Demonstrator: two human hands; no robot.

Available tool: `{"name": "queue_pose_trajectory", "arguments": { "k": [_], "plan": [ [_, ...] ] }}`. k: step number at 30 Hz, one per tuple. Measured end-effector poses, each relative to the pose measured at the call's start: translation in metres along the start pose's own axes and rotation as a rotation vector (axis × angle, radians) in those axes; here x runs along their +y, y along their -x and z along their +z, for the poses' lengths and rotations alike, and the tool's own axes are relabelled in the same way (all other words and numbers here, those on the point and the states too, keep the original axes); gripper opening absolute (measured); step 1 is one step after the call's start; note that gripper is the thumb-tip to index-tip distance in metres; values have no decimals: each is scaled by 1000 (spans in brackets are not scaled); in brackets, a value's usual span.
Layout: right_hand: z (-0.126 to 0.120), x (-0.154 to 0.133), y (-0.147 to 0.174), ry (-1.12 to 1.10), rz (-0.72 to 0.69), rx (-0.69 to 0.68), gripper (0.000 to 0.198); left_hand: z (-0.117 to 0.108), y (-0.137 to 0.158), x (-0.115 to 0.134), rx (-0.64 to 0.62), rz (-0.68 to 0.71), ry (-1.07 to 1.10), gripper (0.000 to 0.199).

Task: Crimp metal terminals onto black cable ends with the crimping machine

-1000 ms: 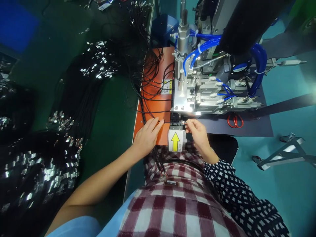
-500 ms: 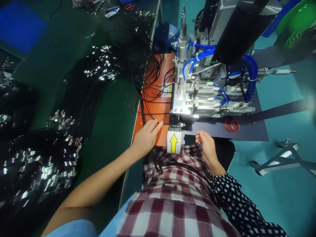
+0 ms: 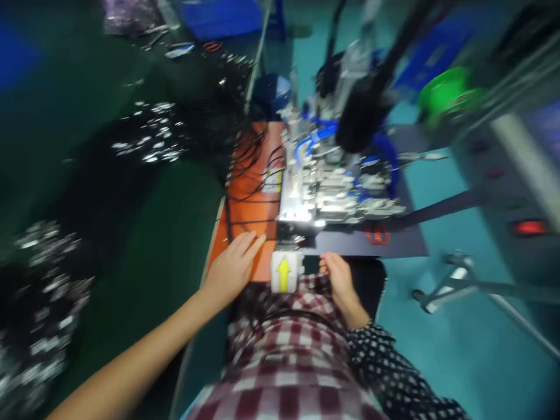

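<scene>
1. Black cables strung across the orange plate, into the machine
2. Left hand over the plate, fingers stretched beside the lowest cable — cannot tell whether pinching it
3. Right hand just right of the arrow-marked block, apart from it, fingers curled, grip narrow
4. Behind that hand, red-handled tool on the dark base
5. Far left — shiny-tipped bundles on the green table

Motion blur smears the whole view, bright glare whitens the machine's front edge, and the left side is dim.
</scene>
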State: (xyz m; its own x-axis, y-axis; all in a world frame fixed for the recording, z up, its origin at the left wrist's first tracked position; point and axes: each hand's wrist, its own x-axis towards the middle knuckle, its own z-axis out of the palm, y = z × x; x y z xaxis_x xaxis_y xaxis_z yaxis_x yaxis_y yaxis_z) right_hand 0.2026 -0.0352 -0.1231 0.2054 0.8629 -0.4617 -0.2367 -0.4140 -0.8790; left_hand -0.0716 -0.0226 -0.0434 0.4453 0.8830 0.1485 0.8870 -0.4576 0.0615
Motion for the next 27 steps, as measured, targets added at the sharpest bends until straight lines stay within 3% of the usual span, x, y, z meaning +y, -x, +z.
{"name": "queue_pose_trajectory", "arguments": {
  "k": [6, 11, 21, 27],
  "plan": [
    [-6, -2, 1, 43, -56, 41, 39, 19, 1, -10, 125, 51, 25, 51],
    [-23, 6, 14, 58, -30, 32, 41, 13, -2, -5, 79, 1, 14, 48],
    [-66, 86, 39, 238, 191, -190, 47, 7, -8, -5, 11, -42, 60, 49],
    [-63, 97, 46, 328, 212, -257, 49, 3, -9, -4, -18, -35, 68, 50]
  ]
}}
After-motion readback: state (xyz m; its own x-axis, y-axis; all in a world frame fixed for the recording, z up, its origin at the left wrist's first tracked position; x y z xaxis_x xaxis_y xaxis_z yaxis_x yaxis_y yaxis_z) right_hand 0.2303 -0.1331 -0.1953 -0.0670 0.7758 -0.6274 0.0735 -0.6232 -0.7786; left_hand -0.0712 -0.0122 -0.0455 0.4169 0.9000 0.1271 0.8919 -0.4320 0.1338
